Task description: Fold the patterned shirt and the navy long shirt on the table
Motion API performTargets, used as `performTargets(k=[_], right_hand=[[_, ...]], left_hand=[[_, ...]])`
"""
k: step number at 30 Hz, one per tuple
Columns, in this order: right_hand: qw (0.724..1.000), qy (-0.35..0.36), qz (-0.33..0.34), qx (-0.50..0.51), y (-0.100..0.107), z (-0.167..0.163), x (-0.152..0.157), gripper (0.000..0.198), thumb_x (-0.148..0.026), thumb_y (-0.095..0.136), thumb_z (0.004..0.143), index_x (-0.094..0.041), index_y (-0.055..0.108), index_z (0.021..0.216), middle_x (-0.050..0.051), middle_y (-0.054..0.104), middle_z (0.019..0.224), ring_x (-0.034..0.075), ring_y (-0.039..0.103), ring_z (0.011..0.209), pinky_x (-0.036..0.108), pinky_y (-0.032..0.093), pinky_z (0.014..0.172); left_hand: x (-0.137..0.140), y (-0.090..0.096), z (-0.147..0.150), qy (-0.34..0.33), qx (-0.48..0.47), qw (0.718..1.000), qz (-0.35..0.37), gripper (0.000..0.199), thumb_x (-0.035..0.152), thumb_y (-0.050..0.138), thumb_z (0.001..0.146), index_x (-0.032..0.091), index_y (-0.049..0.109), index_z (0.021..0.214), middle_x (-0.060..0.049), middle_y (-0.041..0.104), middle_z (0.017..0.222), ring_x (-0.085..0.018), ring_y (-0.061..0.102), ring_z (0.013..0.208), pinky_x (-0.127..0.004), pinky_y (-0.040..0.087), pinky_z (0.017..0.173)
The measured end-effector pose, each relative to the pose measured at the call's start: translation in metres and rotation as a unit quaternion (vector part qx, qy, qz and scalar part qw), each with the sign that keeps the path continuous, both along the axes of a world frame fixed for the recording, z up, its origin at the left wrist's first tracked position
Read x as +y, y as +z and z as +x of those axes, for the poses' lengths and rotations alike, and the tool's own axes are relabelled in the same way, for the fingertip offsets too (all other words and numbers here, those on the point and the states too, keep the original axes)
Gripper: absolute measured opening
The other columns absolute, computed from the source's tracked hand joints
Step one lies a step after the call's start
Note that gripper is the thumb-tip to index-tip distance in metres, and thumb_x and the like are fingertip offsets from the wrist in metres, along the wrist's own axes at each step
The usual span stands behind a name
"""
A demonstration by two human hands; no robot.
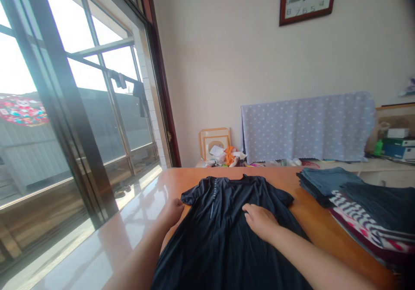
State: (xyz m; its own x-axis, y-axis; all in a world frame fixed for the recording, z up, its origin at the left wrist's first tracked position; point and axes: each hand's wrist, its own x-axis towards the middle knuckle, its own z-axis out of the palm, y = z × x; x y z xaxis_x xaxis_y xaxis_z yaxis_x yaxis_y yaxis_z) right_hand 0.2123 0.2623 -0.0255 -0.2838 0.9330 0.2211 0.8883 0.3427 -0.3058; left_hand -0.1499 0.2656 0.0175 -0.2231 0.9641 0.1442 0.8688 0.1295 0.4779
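Note:
A black short-sleeved shirt [223, 238] lies spread on the table, its neckline at the far side and its lower part running out of view towards me. Small light lettering and a pale stripe mark its left chest. At the edge of the left sleeve is my left hand [174, 212], its fingers closed on the cloth. My right hand [261, 221] is over the middle of the chest, fingers bent and drawn together at the fabric. Its fingertips seem to pinch a bit of the shirt, though the grip itself is partly hidden.
Folded clothes [372, 208] are stacked on the right of the glossy orange-brown table [142, 221]. Behind stand a cloth-covered object [304, 128], picture frames [202, 145] and a heap of small items. A large window [106, 91] is on the left; a clock [308, 0] hangs above.

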Motion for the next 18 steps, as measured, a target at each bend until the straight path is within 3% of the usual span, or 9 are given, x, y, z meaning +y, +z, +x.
performTargets(k=[9, 14, 18], right_hand=[[0.997, -0.006, 0.064, -0.038, -0.032, -0.002, 0.011, 0.030, -0.023, 0.038, 0.098, -0.025, 0.066, 0.107, 0.004, 0.071, 0.095, 0.020, 0.067, 0.086, 0.030, 0.040, 0.073], [0.997, -0.003, 0.076, -0.033, -0.039, -0.002, 0.017, 0.027, -0.023, 0.040, 0.097, -0.026, 0.065, 0.104, 0.003, 0.071, 0.093, 0.021, 0.067, 0.084, 0.031, 0.039, 0.071], [0.996, -0.005, 0.078, -0.034, -0.041, -0.002, 0.018, 0.026, -0.023, 0.040, 0.097, -0.027, 0.065, 0.105, 0.003, 0.070, 0.092, 0.021, 0.067, 0.083, 0.032, 0.038, 0.071]], left_hand=[[0.091, -0.022, -0.026, 0.049, 0.038, 0.997, -0.035, 0.021, 0.023, 0.060, 0.076, 0.020, 0.070, 0.094, -0.010, 0.075, 0.098, -0.025, 0.068, 0.089, -0.030, 0.046, 0.068], [0.121, -0.036, -0.037, 0.064, 0.050, 0.996, -0.038, 0.043, 0.021, 0.065, 0.070, 0.024, 0.068, 0.113, -0.014, 0.070, 0.123, -0.030, 0.066, 0.109, -0.034, 0.048, 0.079], [0.138, -0.044, -0.036, 0.048, 0.033, 0.998, -0.028, 0.035, 0.021, 0.065, 0.072, 0.023, 0.072, 0.106, -0.013, 0.073, 0.117, -0.031, 0.066, 0.109, -0.036, 0.048, 0.083]])
